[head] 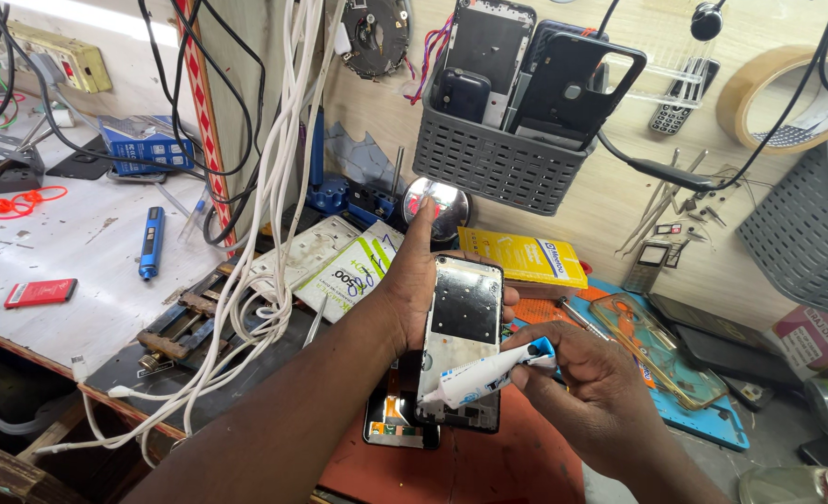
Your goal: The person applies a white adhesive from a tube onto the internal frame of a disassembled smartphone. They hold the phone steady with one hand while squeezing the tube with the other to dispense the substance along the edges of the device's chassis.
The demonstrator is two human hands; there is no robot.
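Observation:
My left hand (412, 280) holds an opened phone frame (461, 327) upright over the bench, thumb along its left edge and fingertips showing at its right edge. The frame's inner side faces me, silver with a dark rectangular patch. My right hand (587, 378) grips a small white tube with a blue cap end (484, 375), lying slanted with its tip against the frame's lower left part. Under the frame lies another dark phone part (397, 418) on a red mat (470, 467).
A grey wall basket (498, 163) holds several phones and back covers. White cables (265, 233) hang at left. A yellow box (524, 257), a clear phone case (657, 347), a blue pen tool (151, 243), a tape roll (787, 93) and a second grey basket (806, 233) surround the work spot.

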